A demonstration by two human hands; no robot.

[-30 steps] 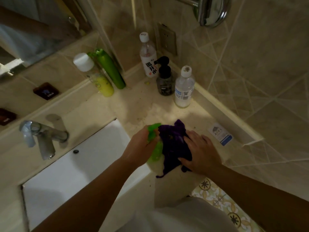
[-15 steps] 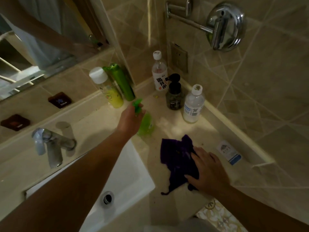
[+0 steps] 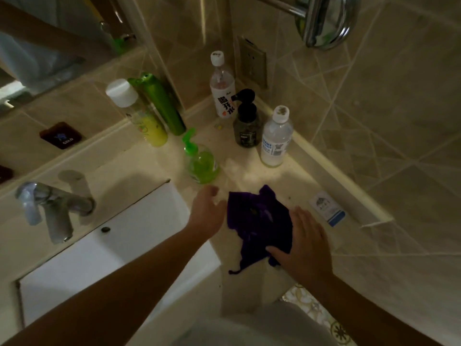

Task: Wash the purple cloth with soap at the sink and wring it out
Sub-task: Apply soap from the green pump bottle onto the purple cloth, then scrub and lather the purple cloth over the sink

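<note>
Fingers (image 3: 303,222) of the right hand (image 3: 305,245) lie flat and spread on the cloth's (image 3: 259,226) right edge, pressing it to the counter (image 3: 252,171) as they did half a second ago. The left hand (image 3: 207,213) has let go of the soap (image 3: 200,163), which it was holding then, and has drawn back to the cloth's left edge; its fingers are relaxed and hold nothing, and whether they touch the fabric cannot be told. The purple cloth lies crumpled near the counter's front edge, just right of the sink (image 3: 99,258), one corner hanging over. The green pump soap stands upright on the counter behind the left hand. Farther back stand a yellow bottle (image 3: 147,126), a green bottle (image 3: 162,106), a dark pump (image 3: 245,126) and two clear bottles. The tap (image 3: 50,208) is at left.
</note>
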